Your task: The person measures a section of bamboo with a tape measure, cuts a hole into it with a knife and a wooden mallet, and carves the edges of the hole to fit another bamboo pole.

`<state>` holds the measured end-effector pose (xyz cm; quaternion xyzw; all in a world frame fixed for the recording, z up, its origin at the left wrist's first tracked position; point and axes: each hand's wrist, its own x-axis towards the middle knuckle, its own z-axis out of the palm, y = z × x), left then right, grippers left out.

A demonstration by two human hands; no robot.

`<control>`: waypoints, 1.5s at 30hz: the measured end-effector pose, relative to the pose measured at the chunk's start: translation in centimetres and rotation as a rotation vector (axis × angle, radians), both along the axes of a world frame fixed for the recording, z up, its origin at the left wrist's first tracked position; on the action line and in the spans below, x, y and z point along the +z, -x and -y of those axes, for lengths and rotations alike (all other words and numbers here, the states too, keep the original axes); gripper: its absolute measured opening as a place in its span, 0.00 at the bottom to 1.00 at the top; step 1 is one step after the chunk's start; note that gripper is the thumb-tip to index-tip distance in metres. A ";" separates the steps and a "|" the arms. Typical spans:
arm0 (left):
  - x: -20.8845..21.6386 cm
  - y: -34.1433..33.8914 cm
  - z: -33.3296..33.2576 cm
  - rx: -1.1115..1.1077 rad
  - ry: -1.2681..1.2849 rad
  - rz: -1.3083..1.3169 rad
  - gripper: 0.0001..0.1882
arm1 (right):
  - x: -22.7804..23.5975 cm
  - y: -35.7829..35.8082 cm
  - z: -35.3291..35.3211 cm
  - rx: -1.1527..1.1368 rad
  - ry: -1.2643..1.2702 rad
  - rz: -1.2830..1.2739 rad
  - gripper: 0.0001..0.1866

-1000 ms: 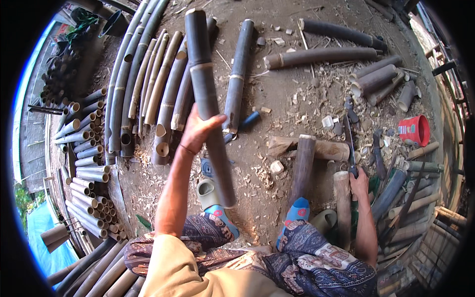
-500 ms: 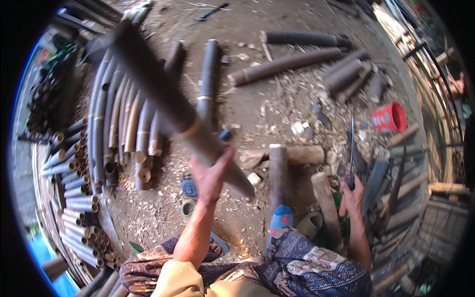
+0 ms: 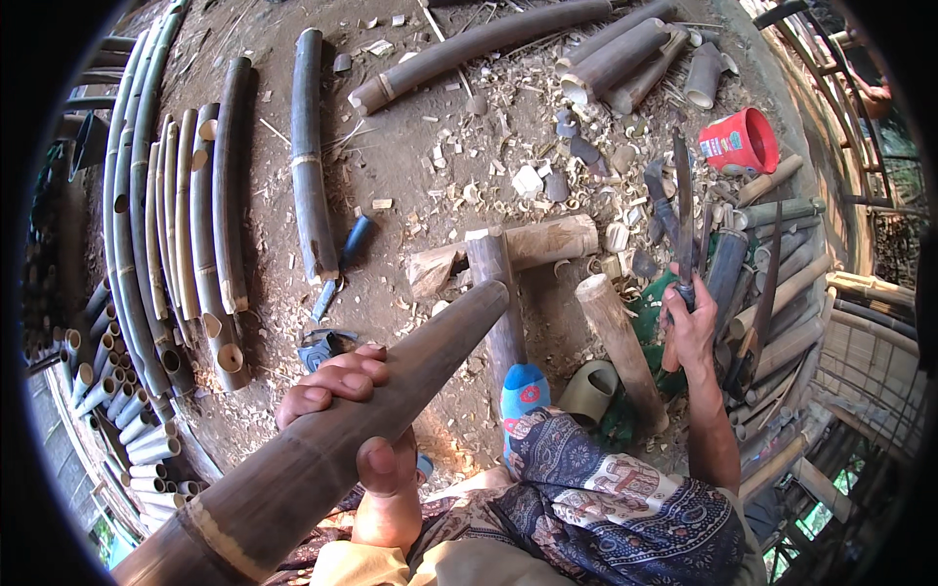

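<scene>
Where your bamboo (image 3: pixel 293 469) was: raised aslant before you
Left grip (image 3: pixel 387 479): you clasped it partway along
Right grip (image 3: pixel 692 317): you held a knife (image 3: pixel 682 215)
Bamboo's feel: seemed stiff, smooth, hefty; midlength suited holding

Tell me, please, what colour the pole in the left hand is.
The pole is greyish brown, best seen in the head view.

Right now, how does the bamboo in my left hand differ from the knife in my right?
The bamboo is a thick, round pole; the knife has a narrow blade. The bamboo slants from lower left toward the picture's middle; the knife points nearly straight up the picture. Both are long and dark.
</scene>
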<state>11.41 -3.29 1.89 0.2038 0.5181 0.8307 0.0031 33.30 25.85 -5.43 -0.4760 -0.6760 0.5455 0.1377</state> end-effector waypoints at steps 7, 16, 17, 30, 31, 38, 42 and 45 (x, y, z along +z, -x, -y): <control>-0.2 0.4 0.3 -0.005 -0.002 -0.013 0.27 | -0.1 0.4 -0.2 0.014 0.007 0.005 0.20; 0.4 -0.2 0.3 -0.055 0.079 -0.030 0.28 | 2.4 0.6 -3.3 0.672 -0.549 0.218 0.14; 0.4 -0.2 0.1 -0.058 0.084 -0.029 0.28 | 3.2 1.1 -3.5 0.768 -0.560 0.273 0.10; -0.5 1.1 -0.1 -0.061 -0.012 0.005 0.28 | -1.0 4.5 -3.9 1.377 -0.863 0.496 0.09; -0.5 1.8 0.0 -0.028 -0.040 0.048 0.26 | -0.5 3.8 -4.7 1.328 -0.858 0.466 0.09; -3.0 18.5 4.7 0.231 1.157 0.024 0.34 | 3.4 -2.5 -5.2 0.756 -0.463 0.375 0.24; -12.2 23.5 15.7 0.353 1.720 -0.330 0.35 | 1.2 2.2 1.1 0.664 -0.457 0.240 0.43; -14.3 18.6 11.1 0.358 1.386 -0.129 0.26 | 0.2 6.5 5.6 0.451 -0.359 0.178 0.47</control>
